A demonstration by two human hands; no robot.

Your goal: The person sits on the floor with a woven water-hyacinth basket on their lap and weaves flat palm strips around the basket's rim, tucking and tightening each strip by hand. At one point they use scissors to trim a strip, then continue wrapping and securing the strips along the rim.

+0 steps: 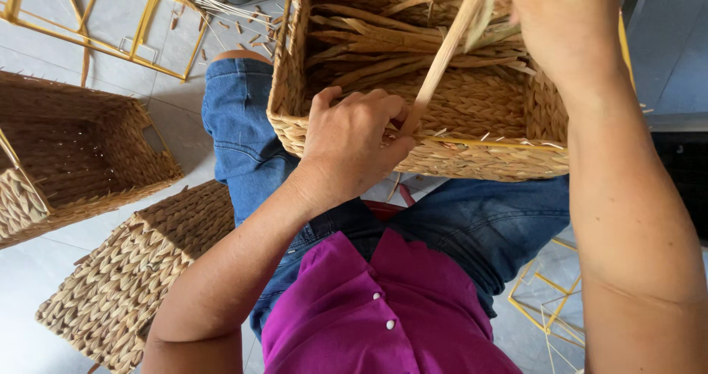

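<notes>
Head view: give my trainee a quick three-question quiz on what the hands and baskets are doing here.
1. True or false: the left hand rests on the near rim of the woven basket on the lap.
2. Which thing does the right hand pull upward? A) a yellow wire frame B) a flat straw strand C) a button
3. Fill in: two more woven baskets lie on the tiled floor to the person's ____ side.

Key
1. True; its fingers curl over the rim where the straw strand enters.
2. B.
3. Left: one open basket, one overturned basket.
</notes>
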